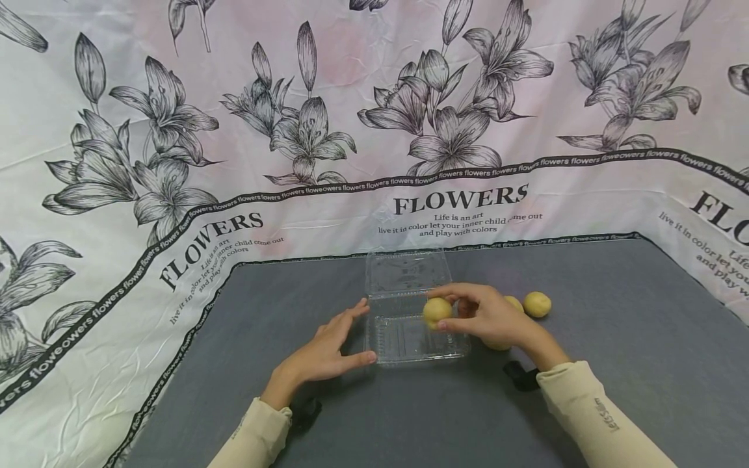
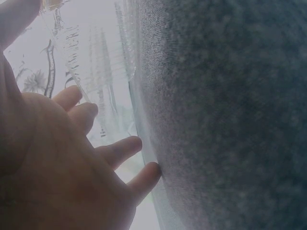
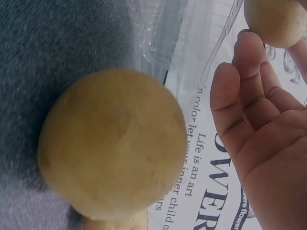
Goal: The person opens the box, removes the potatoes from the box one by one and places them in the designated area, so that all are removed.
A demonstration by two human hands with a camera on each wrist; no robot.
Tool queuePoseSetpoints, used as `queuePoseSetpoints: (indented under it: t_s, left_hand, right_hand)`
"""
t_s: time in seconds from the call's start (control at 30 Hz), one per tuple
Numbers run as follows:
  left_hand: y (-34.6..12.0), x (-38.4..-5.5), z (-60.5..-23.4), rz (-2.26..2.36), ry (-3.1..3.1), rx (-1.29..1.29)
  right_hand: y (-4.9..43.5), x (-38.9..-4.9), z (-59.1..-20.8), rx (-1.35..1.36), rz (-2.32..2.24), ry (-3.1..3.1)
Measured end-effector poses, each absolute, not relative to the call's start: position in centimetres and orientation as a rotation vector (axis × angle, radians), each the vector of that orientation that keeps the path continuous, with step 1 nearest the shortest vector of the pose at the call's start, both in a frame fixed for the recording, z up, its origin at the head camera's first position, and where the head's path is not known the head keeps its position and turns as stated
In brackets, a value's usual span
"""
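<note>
My right hand (image 1: 491,315) pinches a small yellow potato (image 1: 437,312) between thumb and fingers, above the right part of a clear plastic clamshell container (image 1: 404,357). In the right wrist view, the held potato (image 3: 276,21) sits at the fingertips in the top right corner. The container's lid (image 1: 406,270) is folded back toward the cloth wall. At the container's left side my left hand (image 1: 324,348) lies with fingers spread, the thumb by the front corner; the left wrist view shows those fingers (image 2: 120,151) against the clear plastic.
To the right of the container, a loose potato (image 1: 537,304) lies on the grey table (image 1: 374,416); others are partly hidden behind my right hand. A large, near potato (image 3: 112,143) fills the right wrist view. A flower-printed cloth (image 1: 328,221) borders the table.
</note>
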State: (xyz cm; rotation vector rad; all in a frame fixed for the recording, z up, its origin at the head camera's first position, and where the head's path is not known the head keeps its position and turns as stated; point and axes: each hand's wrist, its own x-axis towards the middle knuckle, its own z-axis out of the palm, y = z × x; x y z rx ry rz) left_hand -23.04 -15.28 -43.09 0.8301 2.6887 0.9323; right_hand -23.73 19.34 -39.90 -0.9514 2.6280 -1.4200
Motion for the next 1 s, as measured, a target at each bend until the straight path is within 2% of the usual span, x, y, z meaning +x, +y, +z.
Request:
queuePoseSetpoints:
  t_s: [1.0]
  left_hand:
    - [-15.2, -23.1, -43.1, 0.924, 2.691, 0.826]
  right_hand:
    - [23.2, -23.4, -40.0, -0.834, -1.487, 2.698]
